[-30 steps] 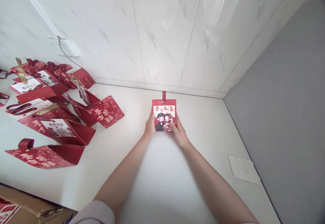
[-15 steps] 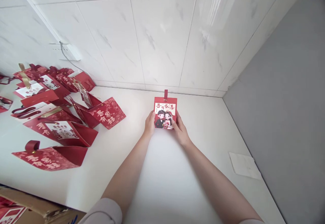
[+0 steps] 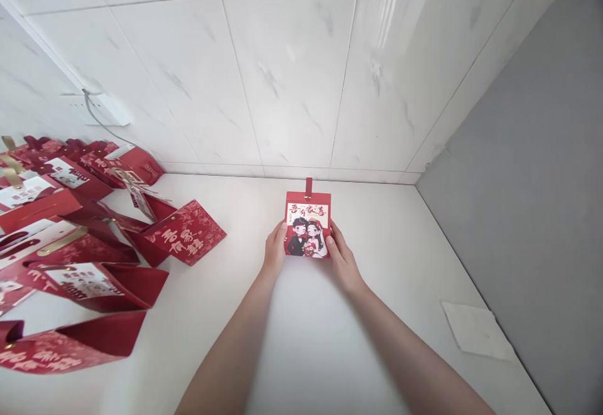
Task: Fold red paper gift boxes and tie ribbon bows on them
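A small red gift box (image 3: 308, 223) with a cartoon couple on its front and a red tab on top stands on the white counter (image 3: 306, 339) near the back wall. My left hand (image 3: 274, 253) grips its left edge, fingers closed on it. My right hand (image 3: 342, 259) grips its right edge, thumb on the front. Both arms reach forward from the bottom of the view.
Several red gift bags and boxes (image 3: 70, 239) lie in a heap on the left of the counter, one open-faced (image 3: 186, 236) nearest the box. A white paper sheet (image 3: 475, 330) lies at the right by a grey wall (image 3: 527, 183). A wall socket with cable (image 3: 110, 108) sits upper left.
The view has shifted, so the heap of bags sits further left and lower. Both hands keep hold of the box, which stays near the back wall.
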The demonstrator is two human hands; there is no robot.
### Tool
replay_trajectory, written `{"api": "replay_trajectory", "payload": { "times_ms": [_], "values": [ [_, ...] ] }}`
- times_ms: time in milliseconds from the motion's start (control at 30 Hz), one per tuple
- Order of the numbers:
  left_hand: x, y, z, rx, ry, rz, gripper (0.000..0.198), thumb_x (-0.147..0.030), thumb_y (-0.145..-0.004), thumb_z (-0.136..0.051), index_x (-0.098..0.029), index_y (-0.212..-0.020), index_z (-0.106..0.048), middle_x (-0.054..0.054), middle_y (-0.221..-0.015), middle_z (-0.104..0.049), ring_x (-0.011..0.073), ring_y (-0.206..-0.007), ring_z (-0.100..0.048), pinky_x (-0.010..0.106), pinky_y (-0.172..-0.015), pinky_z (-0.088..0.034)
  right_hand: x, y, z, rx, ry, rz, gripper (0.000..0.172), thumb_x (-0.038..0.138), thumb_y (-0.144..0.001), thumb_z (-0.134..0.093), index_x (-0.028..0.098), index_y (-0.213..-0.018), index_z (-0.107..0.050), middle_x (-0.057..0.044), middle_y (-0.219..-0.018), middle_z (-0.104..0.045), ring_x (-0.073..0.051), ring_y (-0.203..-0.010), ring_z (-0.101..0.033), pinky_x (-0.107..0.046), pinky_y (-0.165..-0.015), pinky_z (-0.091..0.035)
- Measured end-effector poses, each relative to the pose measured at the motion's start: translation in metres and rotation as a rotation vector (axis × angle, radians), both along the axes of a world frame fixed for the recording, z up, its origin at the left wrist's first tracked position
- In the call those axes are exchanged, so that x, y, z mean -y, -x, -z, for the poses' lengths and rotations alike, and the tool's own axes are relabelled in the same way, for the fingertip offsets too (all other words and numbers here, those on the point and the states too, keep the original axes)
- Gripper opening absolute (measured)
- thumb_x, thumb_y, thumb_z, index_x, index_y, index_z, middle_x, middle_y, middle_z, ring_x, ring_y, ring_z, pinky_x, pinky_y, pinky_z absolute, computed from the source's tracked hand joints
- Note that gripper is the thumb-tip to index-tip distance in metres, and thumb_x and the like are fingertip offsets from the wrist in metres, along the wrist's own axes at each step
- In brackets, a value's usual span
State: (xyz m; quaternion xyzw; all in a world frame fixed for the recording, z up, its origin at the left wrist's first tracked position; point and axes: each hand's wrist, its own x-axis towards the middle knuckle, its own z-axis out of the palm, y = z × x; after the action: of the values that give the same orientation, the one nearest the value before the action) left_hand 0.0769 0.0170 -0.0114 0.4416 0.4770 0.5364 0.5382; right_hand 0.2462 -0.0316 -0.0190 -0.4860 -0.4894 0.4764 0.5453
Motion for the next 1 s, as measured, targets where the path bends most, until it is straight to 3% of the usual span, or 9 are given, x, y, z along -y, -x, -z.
{"api": "replay_trajectory", "payload": {
  "times_ms": [200, 333, 533, 633, 733, 833, 900, 1000],
  "values": [
    [-0.004, 0.000, 0.005, 0.000, 0.024, 0.011, 0.050, -0.058, -0.085, -0.053, -0.015, -0.104, -0.069, 0.010, -0.102, -0.074, 0.0272, -0.095, -0.069, 0.037, -0.082, -0.053, -0.001, -0.001, -0.004, -0.042, 0.017, -0.025, 0.058, 0.053, -0.095, -0.045, 0.034, -0.148, -0.032, 0.000, -0.149, -0.044, -0.024, -0.136, -0.042, -0.043, -0.112, -0.038],
    [-0.003, 0.000, 0.007, -0.003, 0.043, -0.001, 0.053, -0.060, -0.086, -0.050, -0.014, -0.101, -0.070, 0.011, -0.100, -0.074, 0.0275, -0.094, -0.069, 0.037, -0.081, -0.053, 0.002, -0.003, -0.005, -0.034, -0.020, -0.085, 0.060, 0.051, -0.096, -0.045, 0.034, -0.151, -0.025, -0.001, -0.153, -0.038, -0.024, -0.139, -0.039, -0.045, -0.112, -0.038],
    [0.000, -0.001, 0.002, 0.048, -0.118, -0.087, 0.048, -0.052, -0.089, -0.051, -0.023, -0.127, -0.054, 0.008, -0.121, -0.066, 0.0244, -0.107, -0.065, 0.035, -0.089, -0.052, 0.010, 0.004, -0.001, 0.189, -0.293, -0.086, 0.099, 0.043, -0.079, -0.072, 0.030, -0.154, -0.009, -0.007, -0.158, -0.025, -0.029, -0.143, -0.031, -0.048, -0.114, -0.036],
    [0.001, -0.002, 0.004, -0.044, -0.106, -0.072, 0.053, -0.053, -0.088, -0.054, -0.027, -0.134, -0.047, 0.009, -0.125, -0.063, 0.0240, -0.106, -0.065, 0.036, -0.087, -0.052, 0.011, 0.006, 0.005, 0.302, -0.318, 0.081, 0.091, 0.038, -0.082, -0.069, 0.030, -0.153, -0.012, -0.010, -0.150, -0.039, -0.028, -0.130, -0.048, -0.047, -0.102, -0.049],
    [0.005, -0.004, 0.006, -0.109, -0.185, 0.083, 0.055, -0.055, -0.090, -0.050, -0.026, -0.136, -0.046, 0.011, -0.139, -0.053, 0.0262, -0.119, -0.057, 0.040, -0.097, -0.047, 0.010, 0.004, 0.010, 0.393, -0.325, 0.204, 0.079, 0.034, -0.087, -0.062, 0.032, -0.152, -0.017, -0.009, -0.133, -0.057, -0.025, -0.110, -0.062, -0.042, -0.084, -0.057],
    [0.009, -0.005, 0.003, -0.045, -0.271, 0.337, 0.068, -0.063, -0.088, -0.047, -0.024, -0.143, -0.042, 0.012, -0.150, -0.042, 0.0303, -0.135, -0.042, 0.043, -0.108, -0.038, 0.009, 0.002, 0.007, 0.440, -0.346, 0.152, 0.057, 0.033, -0.092, -0.055, 0.033, -0.145, -0.035, -0.007, -0.130, -0.060, -0.026, -0.115, -0.059, -0.043, -0.088, -0.055],
    [0.010, -0.005, -0.002, 0.003, -0.281, 0.404, 0.074, -0.067, -0.084, -0.048, -0.024, -0.144, -0.042, 0.012, -0.148, -0.043, 0.0317, -0.139, -0.036, 0.043, -0.112, -0.034, 0.007, 0.002, 0.000, 0.416, -0.293, 0.067, 0.048, 0.037, -0.092, -0.053, 0.032, -0.140, -0.046, -0.007, -0.130, -0.060, -0.029, -0.120, -0.055, -0.046, -0.091, -0.053],
    [0.011, -0.006, -0.009, 0.053, -0.207, 0.429, 0.077, -0.069, -0.081, -0.051, -0.024, -0.143, -0.044, 0.013, -0.131, -0.059, 0.0333, -0.126, -0.051, 0.044, -0.104, -0.041, 0.005, 0.004, -0.011, 0.316, -0.205, -0.033, 0.047, 0.045, -0.091, -0.054, 0.031, -0.136, -0.052, -0.007, -0.129, -0.061, -0.033, -0.125, -0.052, -0.051, -0.094, -0.051]
  ]
}}
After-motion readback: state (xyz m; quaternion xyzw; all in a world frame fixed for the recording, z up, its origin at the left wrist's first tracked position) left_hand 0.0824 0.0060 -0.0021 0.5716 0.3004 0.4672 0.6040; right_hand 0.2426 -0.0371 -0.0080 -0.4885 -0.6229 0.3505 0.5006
